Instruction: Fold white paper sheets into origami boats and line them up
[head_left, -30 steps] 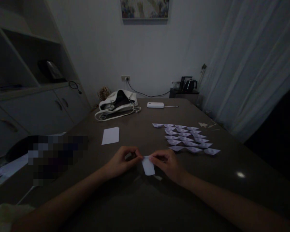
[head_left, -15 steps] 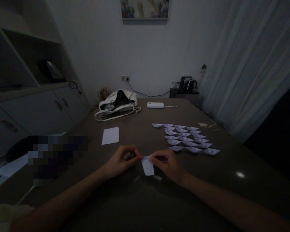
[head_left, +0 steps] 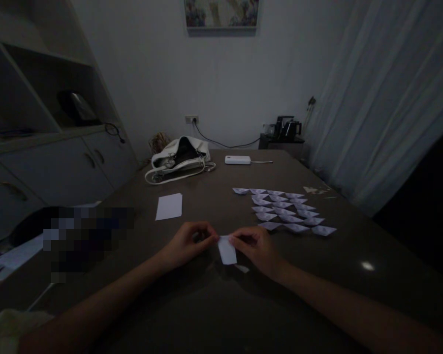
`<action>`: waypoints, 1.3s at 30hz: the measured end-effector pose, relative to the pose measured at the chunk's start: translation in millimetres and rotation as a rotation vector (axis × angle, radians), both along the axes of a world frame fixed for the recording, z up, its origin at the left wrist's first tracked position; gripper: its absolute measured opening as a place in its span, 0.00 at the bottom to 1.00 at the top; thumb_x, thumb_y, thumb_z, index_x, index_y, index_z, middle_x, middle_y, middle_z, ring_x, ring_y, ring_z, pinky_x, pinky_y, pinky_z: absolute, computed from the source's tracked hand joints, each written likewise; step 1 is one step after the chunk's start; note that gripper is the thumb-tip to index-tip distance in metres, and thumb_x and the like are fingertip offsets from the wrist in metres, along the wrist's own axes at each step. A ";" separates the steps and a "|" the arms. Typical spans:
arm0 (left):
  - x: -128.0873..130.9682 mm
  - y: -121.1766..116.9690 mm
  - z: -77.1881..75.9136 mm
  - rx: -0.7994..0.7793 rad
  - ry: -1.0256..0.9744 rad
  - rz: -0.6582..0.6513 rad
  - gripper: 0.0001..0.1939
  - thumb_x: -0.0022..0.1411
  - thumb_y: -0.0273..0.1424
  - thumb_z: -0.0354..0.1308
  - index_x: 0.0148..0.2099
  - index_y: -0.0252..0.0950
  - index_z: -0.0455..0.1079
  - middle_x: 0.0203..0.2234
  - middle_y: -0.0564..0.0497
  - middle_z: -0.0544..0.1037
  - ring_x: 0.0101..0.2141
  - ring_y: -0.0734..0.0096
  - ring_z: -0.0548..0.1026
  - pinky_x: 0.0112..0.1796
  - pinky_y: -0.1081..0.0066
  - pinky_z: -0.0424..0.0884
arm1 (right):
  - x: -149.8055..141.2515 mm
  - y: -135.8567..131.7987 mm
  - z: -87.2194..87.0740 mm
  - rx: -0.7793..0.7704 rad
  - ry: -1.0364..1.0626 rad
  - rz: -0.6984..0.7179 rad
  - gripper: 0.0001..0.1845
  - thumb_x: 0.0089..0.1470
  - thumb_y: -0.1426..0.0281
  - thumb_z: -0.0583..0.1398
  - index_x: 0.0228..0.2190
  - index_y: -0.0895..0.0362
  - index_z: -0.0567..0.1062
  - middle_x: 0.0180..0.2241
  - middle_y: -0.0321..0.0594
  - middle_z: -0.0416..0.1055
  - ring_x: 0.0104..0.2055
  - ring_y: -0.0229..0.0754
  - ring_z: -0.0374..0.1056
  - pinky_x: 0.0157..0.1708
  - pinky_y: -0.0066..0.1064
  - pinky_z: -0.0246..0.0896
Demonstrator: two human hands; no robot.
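Observation:
A small folded piece of white paper [head_left: 228,252] is held just above the dark table [head_left: 192,305]. My left hand [head_left: 189,247] pinches its upper left corner between thumb and fingertips. At the upper right corner my right hand [head_left: 257,250] grips it the same way. The paper's lower part hangs free between the hands. Beyond my right hand stand rows of folded white paper boats [head_left: 291,219], several in all. Farther off to the left of the hands lies a stack of white paper sheets [head_left: 169,206].
A white handbag [head_left: 182,155] lies open at the far left of the table. Near the far edge is a white power bank [head_left: 237,160] with a short cable. A black kettle [head_left: 290,131] stands behind the table, and curtains [head_left: 369,98] hang on the right.
Both hands and the pinched paper have shifted very slightly, the paper's lower edge now a little higher. Everything else stays in place.

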State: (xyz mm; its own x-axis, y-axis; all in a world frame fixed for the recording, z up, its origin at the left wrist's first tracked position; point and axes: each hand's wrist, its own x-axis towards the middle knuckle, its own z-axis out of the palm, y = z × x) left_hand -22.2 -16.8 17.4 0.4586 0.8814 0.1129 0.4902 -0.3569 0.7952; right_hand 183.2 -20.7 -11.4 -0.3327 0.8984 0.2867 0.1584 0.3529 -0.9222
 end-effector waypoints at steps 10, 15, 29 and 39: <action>0.2 -0.8 1.0 -0.024 0.014 -0.024 0.14 0.62 0.38 0.54 0.35 0.32 0.72 0.28 0.50 0.76 0.31 0.69 0.72 0.32 0.73 0.66 | -0.2 -0.8 2.9 -0.002 -0.002 -0.012 0.09 0.51 0.67 0.61 0.26 0.59 0.79 0.25 0.40 0.76 0.27 0.38 0.69 0.27 0.27 0.61; 0.4 -1.8 1.6 -0.014 0.024 -0.038 0.15 0.62 0.38 0.54 0.34 0.31 0.72 0.25 0.51 0.74 0.29 0.70 0.71 0.30 0.74 0.65 | -0.6 -0.6 1.4 -0.003 -0.006 -0.003 0.09 0.51 0.68 0.61 0.25 0.59 0.79 0.25 0.41 0.76 0.27 0.38 0.70 0.27 0.27 0.62; 0.5 -0.2 -2.0 0.014 0.036 -0.065 0.13 0.62 0.36 0.54 0.32 0.31 0.71 0.24 0.53 0.72 0.27 0.73 0.69 0.27 0.77 0.62 | -0.2 -0.4 0.7 -0.004 0.010 -0.001 0.09 0.50 0.68 0.61 0.24 0.59 0.78 0.23 0.39 0.74 0.25 0.37 0.67 0.25 0.26 0.59; -0.1 -1.0 -4.1 0.039 0.078 -0.073 0.12 0.61 0.37 0.56 0.34 0.32 0.72 0.26 0.51 0.74 0.28 0.72 0.70 0.29 0.75 0.64 | -0.5 0.4 -0.3 0.002 0.010 -0.004 0.10 0.51 0.67 0.61 0.25 0.60 0.78 0.24 0.40 0.75 0.26 0.38 0.68 0.27 0.27 0.61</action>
